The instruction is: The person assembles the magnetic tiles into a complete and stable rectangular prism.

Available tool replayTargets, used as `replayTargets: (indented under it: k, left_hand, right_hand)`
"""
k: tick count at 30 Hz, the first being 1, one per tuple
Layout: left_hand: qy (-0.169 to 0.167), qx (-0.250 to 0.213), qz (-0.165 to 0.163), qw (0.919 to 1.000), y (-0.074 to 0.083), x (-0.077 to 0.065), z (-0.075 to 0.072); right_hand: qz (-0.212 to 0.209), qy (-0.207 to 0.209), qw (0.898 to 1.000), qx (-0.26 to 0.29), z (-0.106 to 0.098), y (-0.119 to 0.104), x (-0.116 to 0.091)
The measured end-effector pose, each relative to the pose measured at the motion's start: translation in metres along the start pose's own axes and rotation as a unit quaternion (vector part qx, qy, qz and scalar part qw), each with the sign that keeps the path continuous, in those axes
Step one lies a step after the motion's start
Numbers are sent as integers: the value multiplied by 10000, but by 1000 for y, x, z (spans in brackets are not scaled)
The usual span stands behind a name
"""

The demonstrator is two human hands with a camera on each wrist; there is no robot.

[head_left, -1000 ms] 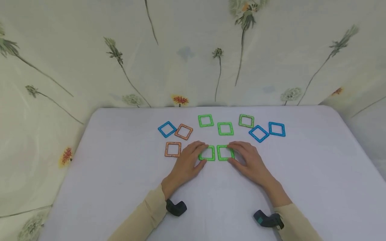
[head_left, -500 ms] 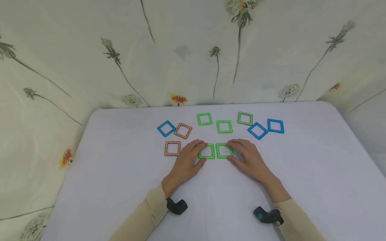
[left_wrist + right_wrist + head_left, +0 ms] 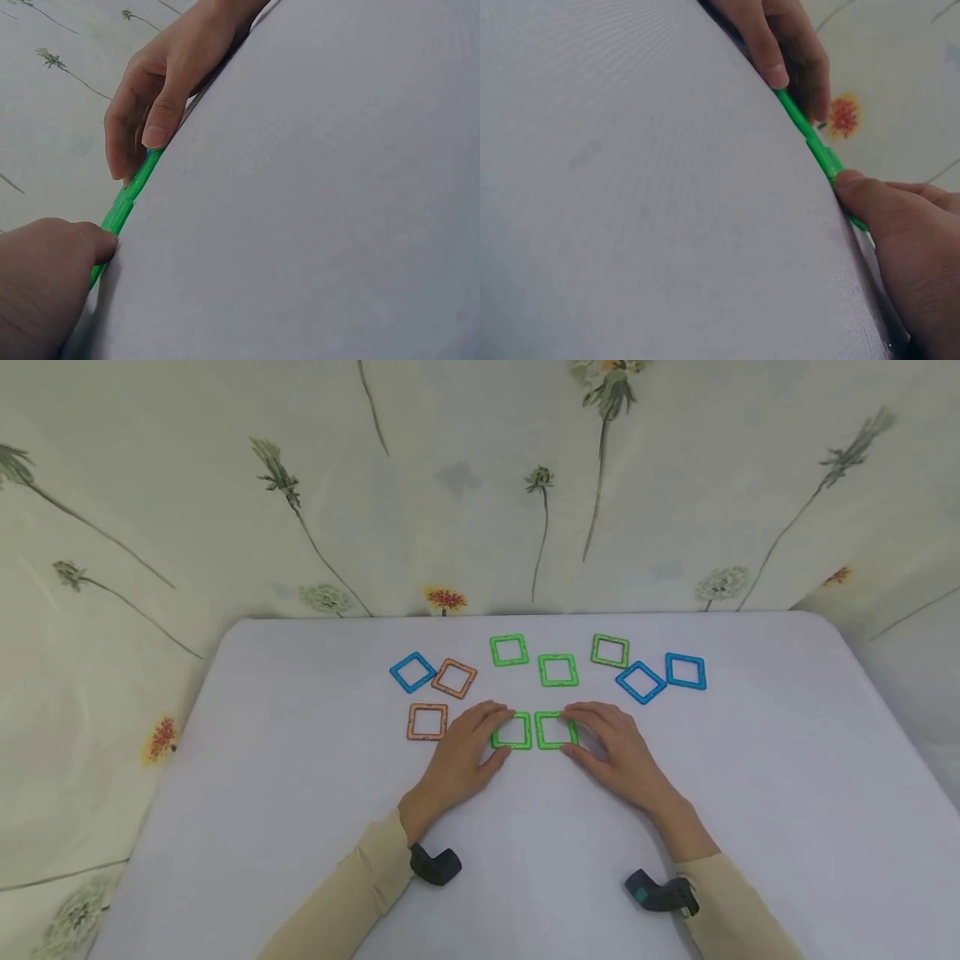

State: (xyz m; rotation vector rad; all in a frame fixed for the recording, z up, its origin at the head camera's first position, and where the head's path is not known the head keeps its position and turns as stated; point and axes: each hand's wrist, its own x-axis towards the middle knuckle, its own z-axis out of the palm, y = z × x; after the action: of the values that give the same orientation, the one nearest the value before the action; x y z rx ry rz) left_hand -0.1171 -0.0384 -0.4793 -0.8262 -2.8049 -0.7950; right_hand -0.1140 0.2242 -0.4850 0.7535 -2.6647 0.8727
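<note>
Two green square magnetic tiles, open in the middle, lie side by side on the white table in the head view with a narrow gap between them. My left hand (image 3: 465,747) pinches the left green tile (image 3: 527,732) by its near and far edges, thumb nearest me. Mirroring it, my right hand (image 3: 626,756) holds the right green tile (image 3: 539,732) between thumb and fingers. Each tile's outer side is partly covered by fingers. Both wrist views see the pair edge-on, low against the tabletop, as a green strip (image 3: 116,216) between the two hands.
Beyond the hands lie more square tiles: green ones (image 3: 558,685) in the middle, blue ones (image 3: 686,687) at right, and orange ones (image 3: 427,737) with a blue one (image 3: 397,679) at left. One orange tile sits close beside my left hand. Flowered cloth (image 3: 450,543) rises behind the table (image 3: 225,810).
The gap between the two held green tiles looks slightly narrower. Both hands keep the same hold, and the head view has shifted a little.
</note>
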Motion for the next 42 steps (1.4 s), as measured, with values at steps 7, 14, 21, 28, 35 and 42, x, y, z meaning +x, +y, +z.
replayTargets:
  k: [7, 14, 21, 28, 35, 42]
  left_hand:
    - [-14, -54, 21, 10000, -1, 1, 1]
    - [-75, 9, -37, 10000, -1, 0, 1]
    - [-169, 43, -26, 9998, -1, 0, 1]
    - [-158, 132, -91, 9997, -2, 0, 1]
    - [-133, 212, -51, 9997, -2, 0, 3]
    - [-145, 321, -69, 9994, -1, -1, 1]
  right_hand:
    - [149, -24, 9998, -96, 0, -2, 0]
    - [167, 24, 9999, 29, 3, -1, 0]
    - [229, 43, 9997, 74, 5, -3, -2]
    - [259, 40, 9996, 74, 6, -5, 0]
    - [262, 41, 9996, 121, 5, -7, 0]
    - [237, 15, 9996, 140, 5, -9, 1]
